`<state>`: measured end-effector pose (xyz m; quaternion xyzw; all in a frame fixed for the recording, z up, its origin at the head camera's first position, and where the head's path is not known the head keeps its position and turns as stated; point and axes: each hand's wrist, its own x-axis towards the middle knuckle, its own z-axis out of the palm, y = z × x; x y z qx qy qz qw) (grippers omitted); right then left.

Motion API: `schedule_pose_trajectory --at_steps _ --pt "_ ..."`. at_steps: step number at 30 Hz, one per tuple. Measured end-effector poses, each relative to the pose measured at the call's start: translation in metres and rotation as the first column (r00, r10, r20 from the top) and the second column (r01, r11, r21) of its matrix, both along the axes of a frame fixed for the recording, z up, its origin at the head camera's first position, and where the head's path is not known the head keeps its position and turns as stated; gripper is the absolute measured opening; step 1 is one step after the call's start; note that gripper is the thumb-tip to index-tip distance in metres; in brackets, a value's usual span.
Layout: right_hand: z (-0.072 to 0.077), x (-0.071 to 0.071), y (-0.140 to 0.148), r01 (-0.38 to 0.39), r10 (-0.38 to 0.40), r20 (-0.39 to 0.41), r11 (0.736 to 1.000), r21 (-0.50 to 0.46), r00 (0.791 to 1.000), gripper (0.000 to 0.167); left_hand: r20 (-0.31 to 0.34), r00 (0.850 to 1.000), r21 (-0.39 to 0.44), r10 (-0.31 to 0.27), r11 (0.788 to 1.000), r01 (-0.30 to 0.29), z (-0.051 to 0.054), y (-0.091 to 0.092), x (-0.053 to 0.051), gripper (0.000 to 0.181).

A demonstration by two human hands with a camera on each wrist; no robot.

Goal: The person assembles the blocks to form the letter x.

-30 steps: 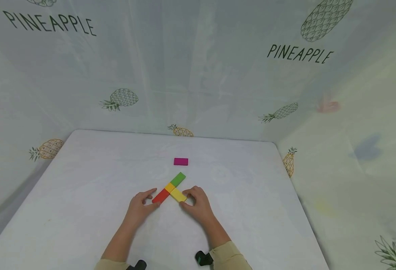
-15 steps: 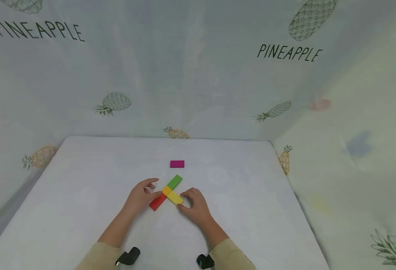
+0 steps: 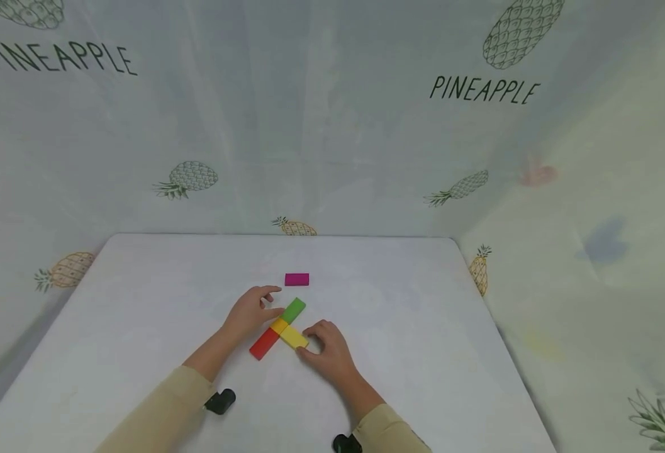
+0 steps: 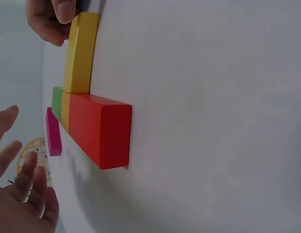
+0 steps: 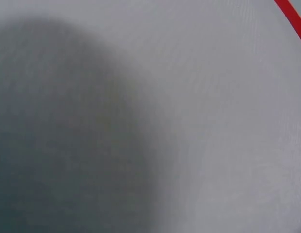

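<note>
In the head view a red block [image 3: 264, 344], a small orange block [image 3: 279, 325] and a green block [image 3: 294, 310] form one slanting row on the white table. A yellow block [image 3: 294, 338] juts from the row's near right side, touching the orange block. My right hand [image 3: 332, 353] pinches the yellow block's free end between thumb and fingers. My left hand [image 3: 251, 311] hovers left of the green block, holding nothing; the left wrist view shows its fingers [image 4: 25, 182] spread. The right wrist view catches only a corner of the red block [image 5: 292, 18].
A magenta block [image 3: 297, 279] lies apart on the table [image 3: 394, 302], beyond the green block. Behind the table's far edge hangs a pale curtain [image 3: 332, 126] with pineapple prints. Dark wrist cameras protrude near both sleeves.
My left hand has moved from the red block's end up and away along the row to beside the green block. My right hand keeps its place at the yellow block. The head view has shifted slightly.
</note>
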<state>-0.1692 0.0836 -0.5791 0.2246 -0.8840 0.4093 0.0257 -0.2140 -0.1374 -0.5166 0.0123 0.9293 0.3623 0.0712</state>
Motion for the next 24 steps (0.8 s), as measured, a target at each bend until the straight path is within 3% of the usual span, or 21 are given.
schedule_pose_trajectory --at_steps 7,20,24 --pt "0.001 0.002 -0.001 0.006 -0.006 0.006 1.0 -0.004 1.0 0.025 -0.006 0.999 -0.067 -0.034 0.997 0.033 -0.01 0.005 -0.022 0.059" --pt "-0.001 -0.001 -0.001 0.002 -0.002 0.001 1.0 0.001 1.0 0.024 -0.032 0.994 -0.138 -0.108 0.985 0.103 -0.009 0.009 -0.065 0.055" --pt "-0.003 0.0 0.001 0.012 -0.013 0.015 1.0 0.021 1.0 0.024 -0.028 0.99 -0.161 -0.141 0.978 0.135 -0.013 0.012 -0.074 0.053"
